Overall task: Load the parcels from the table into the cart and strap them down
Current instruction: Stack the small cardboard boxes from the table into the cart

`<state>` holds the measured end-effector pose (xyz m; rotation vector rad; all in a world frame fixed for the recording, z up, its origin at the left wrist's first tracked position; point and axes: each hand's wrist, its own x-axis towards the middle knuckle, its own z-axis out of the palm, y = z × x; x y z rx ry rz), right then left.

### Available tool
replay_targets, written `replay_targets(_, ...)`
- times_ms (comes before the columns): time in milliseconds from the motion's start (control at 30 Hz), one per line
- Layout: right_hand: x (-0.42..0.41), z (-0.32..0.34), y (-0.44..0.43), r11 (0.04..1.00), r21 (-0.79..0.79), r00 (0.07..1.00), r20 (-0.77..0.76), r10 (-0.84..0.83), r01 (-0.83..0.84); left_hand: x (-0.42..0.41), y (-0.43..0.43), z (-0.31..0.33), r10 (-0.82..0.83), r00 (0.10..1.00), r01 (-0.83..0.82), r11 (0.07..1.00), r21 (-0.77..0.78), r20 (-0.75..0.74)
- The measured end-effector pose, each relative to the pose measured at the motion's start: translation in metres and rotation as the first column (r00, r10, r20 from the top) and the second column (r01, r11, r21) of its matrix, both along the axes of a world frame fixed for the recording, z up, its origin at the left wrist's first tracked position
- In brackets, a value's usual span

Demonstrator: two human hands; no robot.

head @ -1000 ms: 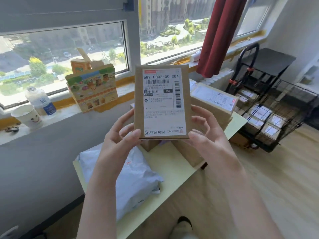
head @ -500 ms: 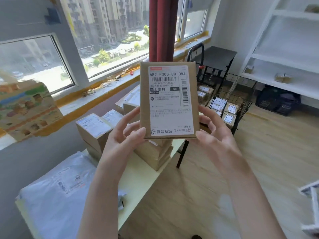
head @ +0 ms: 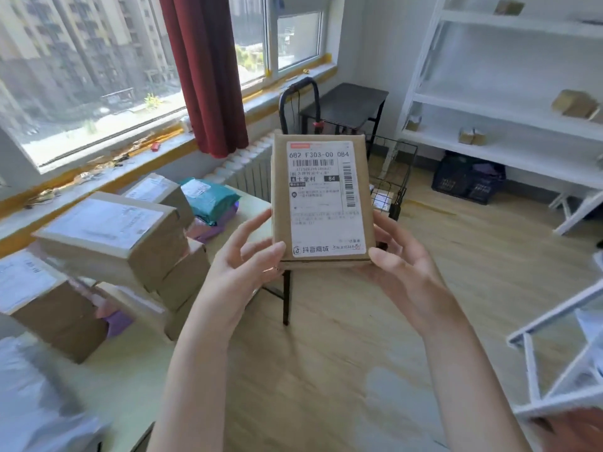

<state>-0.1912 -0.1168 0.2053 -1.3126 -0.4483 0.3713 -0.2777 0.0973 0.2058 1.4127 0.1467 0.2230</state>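
I hold a flat brown cardboard parcel point(head: 321, 200) upright in front of me, its white shipping label facing me. My left hand point(head: 248, 259) pinches its lower left corner with thumb on the front. My right hand point(head: 401, 256) grips the lower right corner the same way. The black wire cart point(head: 396, 177) with its tall black handle stands behind the parcel near the radiator, mostly hidden by it. Several brown boxes point(head: 107, 236) and a teal bag parcel point(head: 208, 200) lie on the pale yellow table point(head: 137, 370) at the left.
A red curtain point(head: 208, 73) hangs by the window. A dark side table point(head: 346, 106) stands in the corner behind the cart. White shelving point(head: 509, 102) with small boxes fills the right wall, with a dark crate point(head: 466, 181) beneath. A white frame point(head: 554, 353) lies at the right on the wood floor.
My view has swung to the right, away from the window sill toward the cart and shelves. The parcel stays held upright between both hands.
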Motion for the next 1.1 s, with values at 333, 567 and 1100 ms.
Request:
replay_targets(333,0.070,-0.038,-0.049,0.992,-0.089,0.983,-0.154,-0.100,0.087,0.094,-0.050,-0.042,-0.036,0.983,0.015,0.993,-0.116,-0.179)
replay_targets(567,0.132,-0.065,-0.042,0.967,-0.134,0.955,-0.178,-0.237,0.215,0.175,-0.049,-0.073,-0.103,0.960,0.080,0.992,-0.096,-0.261)
replay_targets(1100,0.361,-0.085,0.036,0.931,-0.189,0.901,-0.250,-0.354,0.313,0.435,0.037,-0.092,-0.158,0.937,0.094,0.973,-0.213,-0.312)
